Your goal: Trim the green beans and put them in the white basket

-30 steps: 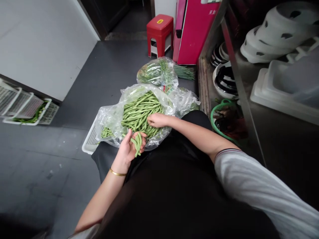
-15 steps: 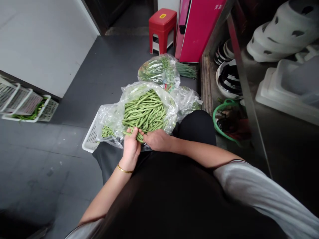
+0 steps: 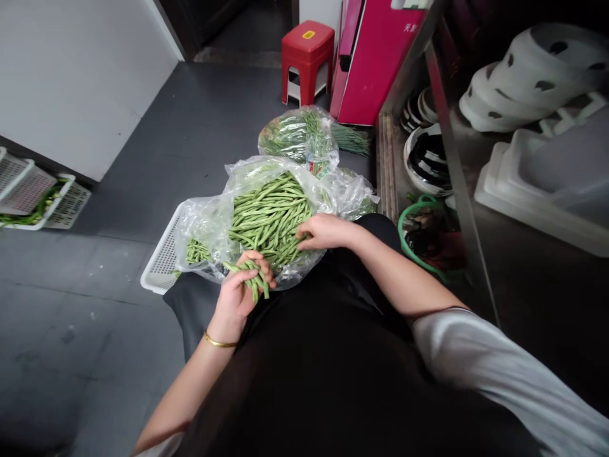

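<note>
Left hand (image 3: pixel 238 293), curled round green beans (image 3: pixel 256 282); right hand (image 3: pixel 326 231), back at bean pile (image 3: pixel 269 212), loosely bent, hold unclear; picking apparently resumed.

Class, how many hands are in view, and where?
2: the left hand holds several green beans near the open bag; the right hand is at the bean pile's right side.
</note>
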The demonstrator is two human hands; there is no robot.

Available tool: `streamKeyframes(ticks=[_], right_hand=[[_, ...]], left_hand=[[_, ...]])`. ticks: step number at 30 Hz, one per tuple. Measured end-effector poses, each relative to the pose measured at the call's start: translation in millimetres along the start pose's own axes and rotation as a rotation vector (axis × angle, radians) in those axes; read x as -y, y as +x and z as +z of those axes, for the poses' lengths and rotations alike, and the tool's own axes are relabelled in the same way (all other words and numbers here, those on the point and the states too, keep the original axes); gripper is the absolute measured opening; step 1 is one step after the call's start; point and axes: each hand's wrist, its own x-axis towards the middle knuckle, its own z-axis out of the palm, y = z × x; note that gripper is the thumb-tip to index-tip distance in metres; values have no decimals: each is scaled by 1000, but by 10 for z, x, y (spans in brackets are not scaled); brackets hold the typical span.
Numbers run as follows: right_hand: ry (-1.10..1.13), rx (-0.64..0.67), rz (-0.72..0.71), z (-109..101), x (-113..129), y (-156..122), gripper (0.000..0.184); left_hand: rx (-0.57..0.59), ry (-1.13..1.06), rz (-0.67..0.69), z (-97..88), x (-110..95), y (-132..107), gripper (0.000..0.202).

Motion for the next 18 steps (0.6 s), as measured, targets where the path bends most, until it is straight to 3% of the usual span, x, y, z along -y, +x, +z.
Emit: streamKeyframes(ticks=[2,5,10,15,18], right_hand=[[-288,47,37,126,16,116,22],[-475,93,-2,382,82,342,30],[-509,34,-16,501,30,487,31],[-518,24,-12,499,-70,430,30],[-508,82,-75,504,-59,475,28]], left_hand=[[19,114,-43,-30,-2,-29,22],[41,203,-88,-26,-11,-51,23],[23,54,-211,-28,-27,-35,43],[-84,52,-267,-41,16,39,21],[-103,85,-240,-8,15,48,27]])
